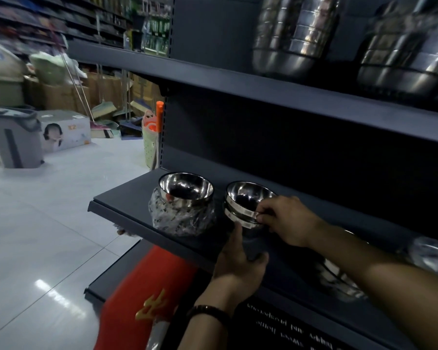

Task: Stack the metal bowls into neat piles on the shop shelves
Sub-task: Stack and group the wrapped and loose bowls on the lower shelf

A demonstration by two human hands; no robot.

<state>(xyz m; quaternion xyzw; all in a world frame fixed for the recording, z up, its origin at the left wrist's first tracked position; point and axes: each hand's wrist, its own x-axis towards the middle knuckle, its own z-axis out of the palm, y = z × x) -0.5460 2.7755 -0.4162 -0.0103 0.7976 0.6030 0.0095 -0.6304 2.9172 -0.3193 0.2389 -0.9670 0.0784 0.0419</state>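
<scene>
Nearest to us is the dark beaded bracelet (208, 311) on our left wrist. Above it our left hand (240, 261) rests at the front of the dark grey metal shelf board (127, 200). Its thumb lies straight up against the lower wall of the small stack of shiny steel bowls (245, 198) with white barcode stickers. The other fingers are bent on the board, and we cannot tell whether they hold anything. Our right hand (288, 219) pinches the near rim of that stack between thumb and fingertips.

The stack stands on the board, near its front edge. Just beside it, to the left, a single shiny steel bowl (186, 190) sits perched on a clear plastic-wrapped bundle of bowls (180, 218).

The trouble we foresee comes from that one-sided pinch. If we lift or drag by the rim alone, the top bowl could tip out of its nest, and polished steel slides easily. With the edge this close, a loose bowl might drop to the pale tiled floor (48, 223). A sideways shove could also knock the perched bowl, whose soft wrapping looks like a poor seat. The stickers may keep the bowls from seating flush, leaving the pile leaning
</scene>
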